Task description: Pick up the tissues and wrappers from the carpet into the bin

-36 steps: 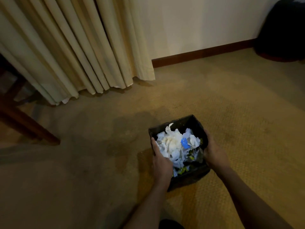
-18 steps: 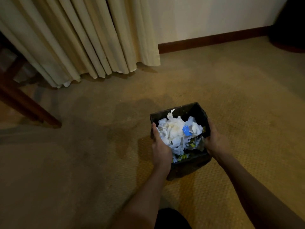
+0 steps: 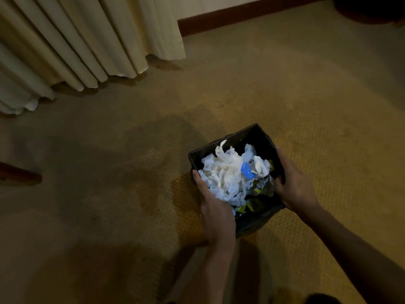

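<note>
From the head camera, both hands clasp a small dark square bin (image 3: 260, 137): the left hand (image 3: 215, 212) is wrapped over its near-left wall with the thumb along the rim, and the right hand (image 3: 294, 186) is curled around the opposite wall. Between the hands the bin is heaped with crumpled white tissues (image 3: 225, 174), a scrap of blue wrapper (image 3: 247, 171) and yellow-green wrappers (image 3: 260, 189) lower down. The load looks light and soft, loose enough to spill if the bin tips, so a level, two-sided hold on the stiff walls suits it. Whether the bin rests on the carpet (image 3: 306, 95) or is just lifted cannot be told. The tan carpet around the hands shows no litter. Ahead of the hands hang pale curtains (image 3: 76, 40) and a dark wooden skirting board (image 3: 241, 16); the room is dim.
</note>
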### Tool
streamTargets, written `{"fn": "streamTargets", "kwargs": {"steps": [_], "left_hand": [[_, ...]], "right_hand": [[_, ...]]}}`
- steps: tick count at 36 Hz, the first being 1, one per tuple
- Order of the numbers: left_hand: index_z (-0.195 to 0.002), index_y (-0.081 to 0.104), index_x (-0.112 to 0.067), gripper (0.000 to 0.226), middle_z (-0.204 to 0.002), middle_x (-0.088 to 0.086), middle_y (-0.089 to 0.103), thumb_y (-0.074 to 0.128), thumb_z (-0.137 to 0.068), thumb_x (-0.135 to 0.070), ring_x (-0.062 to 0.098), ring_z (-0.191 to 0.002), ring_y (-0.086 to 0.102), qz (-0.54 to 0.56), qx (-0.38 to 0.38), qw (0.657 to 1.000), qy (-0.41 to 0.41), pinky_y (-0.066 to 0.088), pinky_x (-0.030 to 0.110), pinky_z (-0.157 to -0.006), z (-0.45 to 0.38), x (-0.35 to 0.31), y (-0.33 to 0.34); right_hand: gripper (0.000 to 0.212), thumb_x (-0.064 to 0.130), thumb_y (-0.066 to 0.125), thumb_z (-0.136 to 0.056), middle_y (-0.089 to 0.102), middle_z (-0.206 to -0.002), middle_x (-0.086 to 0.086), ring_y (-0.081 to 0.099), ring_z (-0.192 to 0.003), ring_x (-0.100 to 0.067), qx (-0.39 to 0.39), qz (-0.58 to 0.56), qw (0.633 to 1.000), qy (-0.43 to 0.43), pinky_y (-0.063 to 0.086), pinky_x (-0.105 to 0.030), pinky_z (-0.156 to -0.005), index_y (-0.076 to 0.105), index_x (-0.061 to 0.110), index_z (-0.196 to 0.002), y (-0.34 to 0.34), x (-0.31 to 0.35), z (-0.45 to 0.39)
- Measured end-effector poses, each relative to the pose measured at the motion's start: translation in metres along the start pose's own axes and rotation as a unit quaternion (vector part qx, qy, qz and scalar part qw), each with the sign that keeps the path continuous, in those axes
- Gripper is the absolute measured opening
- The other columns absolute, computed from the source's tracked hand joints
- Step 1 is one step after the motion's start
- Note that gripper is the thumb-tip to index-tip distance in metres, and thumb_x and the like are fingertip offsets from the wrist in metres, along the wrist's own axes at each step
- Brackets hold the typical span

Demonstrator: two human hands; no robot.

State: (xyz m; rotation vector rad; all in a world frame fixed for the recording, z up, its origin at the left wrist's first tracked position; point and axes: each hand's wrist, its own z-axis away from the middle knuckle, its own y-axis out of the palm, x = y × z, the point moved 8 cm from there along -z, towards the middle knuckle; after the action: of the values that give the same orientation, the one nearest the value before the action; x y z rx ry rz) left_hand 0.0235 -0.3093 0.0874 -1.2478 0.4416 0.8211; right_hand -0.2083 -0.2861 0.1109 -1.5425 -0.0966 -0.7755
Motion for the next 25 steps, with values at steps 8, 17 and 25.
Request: {"fn": "streamTargets", "kwargs": {"steps": [8, 17, 25], "left_hand": [[-0.145, -0.021, -0.047, 0.098, -0.064, -0.005, 0.052, 0.054, -0.093, -0.011, 0.003, -0.045, 0.045, -0.038, -0.007, 0.999, 0.012, 0.028, 0.012, -0.032, -0.0006, 0.0017, 0.0021], [-0.142, -0.019, -0.054, 0.099, -0.078, 0.009, 0.056, 0.051, -0.094, -0.003, 0.01, -0.052, 0.048, 0.014, -0.021, 0.999, 0.023, 0.032, 0.013, -0.033, -0.0041, -0.0035, -0.0032], [-0.145, -0.016, -0.051, 0.095, -0.082, 0.007, 0.059, 0.048, -0.094, -0.002, 0.014, -0.061, 0.057, 0.043, -0.022, 0.999, 0.026, 0.041, 0.012, -0.045, -0.007, -0.0019, -0.0015]], "right_hand": [[0.074, 0.023, 0.052, -0.09, 0.045, -0.146, -0.002, 0.063, -0.095, -0.026, -0.008, 0.005, 1.0, 0.004, 0.043, -0.028, -0.07, 0.013, 0.037, -0.151, 0.0001, -0.0052, 0.0011], [0.072, 0.021, 0.047, -0.094, 0.059, -0.126, -0.006, 0.06, -0.071, -0.019, -0.011, -0.023, 1.0, -0.01, 0.048, -0.033, -0.058, 0.006, 0.038, -0.151, 0.0029, -0.005, 0.0001], [0.075, 0.019, 0.048, -0.094, 0.063, -0.086, -0.004, 0.057, -0.06, -0.014, -0.026, -0.057, 0.998, -0.018, 0.054, -0.037, -0.058, 0.005, 0.038, -0.152, 0.005, -0.006, 0.0012]]}}
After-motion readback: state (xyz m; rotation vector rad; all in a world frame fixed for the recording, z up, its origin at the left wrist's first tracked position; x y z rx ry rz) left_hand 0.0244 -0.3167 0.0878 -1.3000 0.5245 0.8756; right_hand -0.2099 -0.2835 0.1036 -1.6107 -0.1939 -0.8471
